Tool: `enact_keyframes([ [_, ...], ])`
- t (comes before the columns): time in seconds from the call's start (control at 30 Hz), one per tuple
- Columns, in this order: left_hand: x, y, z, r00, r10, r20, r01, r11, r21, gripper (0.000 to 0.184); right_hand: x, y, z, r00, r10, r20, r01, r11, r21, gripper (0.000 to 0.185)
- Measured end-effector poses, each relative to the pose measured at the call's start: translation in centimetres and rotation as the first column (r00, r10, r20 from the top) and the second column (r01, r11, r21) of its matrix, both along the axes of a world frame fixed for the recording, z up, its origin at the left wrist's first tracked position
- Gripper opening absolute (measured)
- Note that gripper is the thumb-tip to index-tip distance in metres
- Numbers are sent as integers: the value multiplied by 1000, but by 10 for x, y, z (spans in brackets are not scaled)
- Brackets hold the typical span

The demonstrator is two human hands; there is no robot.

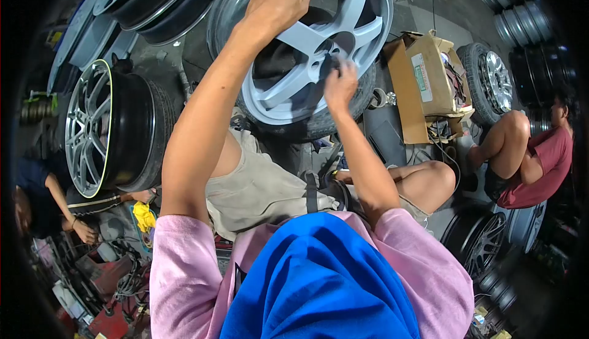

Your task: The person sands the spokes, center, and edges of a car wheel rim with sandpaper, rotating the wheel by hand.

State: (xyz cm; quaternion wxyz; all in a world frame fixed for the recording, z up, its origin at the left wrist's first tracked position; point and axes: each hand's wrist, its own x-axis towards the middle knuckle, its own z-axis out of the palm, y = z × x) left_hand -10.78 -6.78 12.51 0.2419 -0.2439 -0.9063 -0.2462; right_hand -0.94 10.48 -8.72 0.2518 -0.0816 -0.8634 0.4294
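Observation:
A light grey spoked wheel rim point(270, 103) stands tilted in front of me, with a black tire point(313, 131) beneath it. My left hand point(279, 4) is closed over its upper part, fingers at the top edge of the view. At the hub, my right hand point(342, 86) has its fingers bent together against a small dark thing, too blurred to make out. Part of the rim's upper left is hidden by my left hand and forearm.
An opened cardboard box point(423, 84) stands to the right, beside a tire with a chrome rim point(494, 72). At left is another spoked wheel point(89, 127). One person point(540, 161) sits at right, another point(43, 188) at left. Tools and cables point(119, 277) lie lower left.

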Motion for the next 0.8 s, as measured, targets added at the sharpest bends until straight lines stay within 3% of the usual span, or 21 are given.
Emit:
enact_keyframes([
  [0.03,1,0,3,999,-13,46,12,1000,19,40,5,-15,3,1000,22,10,-22,999,36,41],
  [0.1,-2,-3,5,999,-19,39,18,999,29,39,18,-24,13,989,135,59,-128,985,-119,36],
  [0.13,-1,-2,3,999,-26,38,24,999,42,38,21,-15,18,989,133,64,-125,985,-116,36],
  [0.2,0,-1,5,999,-29,40,28,999,34,38,25,12,27,844,519,133,-416,792,-447,31],
  [0.23,1,-1,4,999,-31,39,30,999,26,39,22,23,26,896,435,90,-318,770,-553,31],
  [0.3,-1,1,-1,1000,-24,1,24,1000,17,39,5,41,30,965,233,118,-162,888,-430,30],
  [0.37,-3,-3,-6,999,-8,-49,8,1000,1,40,-7,33,23,969,243,39,-216,914,-344,30],
  [0.43,-7,-5,-10,997,-7,-81,7,1000,0,41,-15,7,4,931,323,-172,-288,937,198,31],
  [0.5,-10,-5,-11,998,4,-64,-4,1000,-3,41,-19,-7,18,962,263,-74,-244,949,202,30],
  [0.53,-7,-4,-12,999,15,-37,-15,1000,-5,41,-27,-9,26,943,319,91,-266,892,-365,30],
  [0.57,-5,-3,-12,1000,9,-29,-9,1000,-7,41,-31,-9,33,878,438,196,-105,574,-812,31],
  [0.63,-3,-1,-1,999,12,29,-12,1000,-11,40,-40,-2,26,871,433,233,-72,580,-811,32],
  [0.67,-2,0,3,1000,9,24,-9,1000,-12,40,-38,3,19,881,429,202,-282,817,-503,31],
  [0.7,-1,-1,6,999,7,42,-7,1000,-18,40,-37,11,14,882,438,172,-428,899,-92,31],
  [0.73,0,-2,5,998,7,67,-6,1000,-23,39,-28,27,26,832,553,49,-519,744,421,30],
  [0.77,0,-2,4,998,12,68,-11,1000,-23,39,-22,36,37,875,432,216,-473,675,566,30],
  [0.8,-1,-1,2,999,17,45,-16,1000,-18,39,-26,54,46,857,461,230,-472,522,711,31],
])
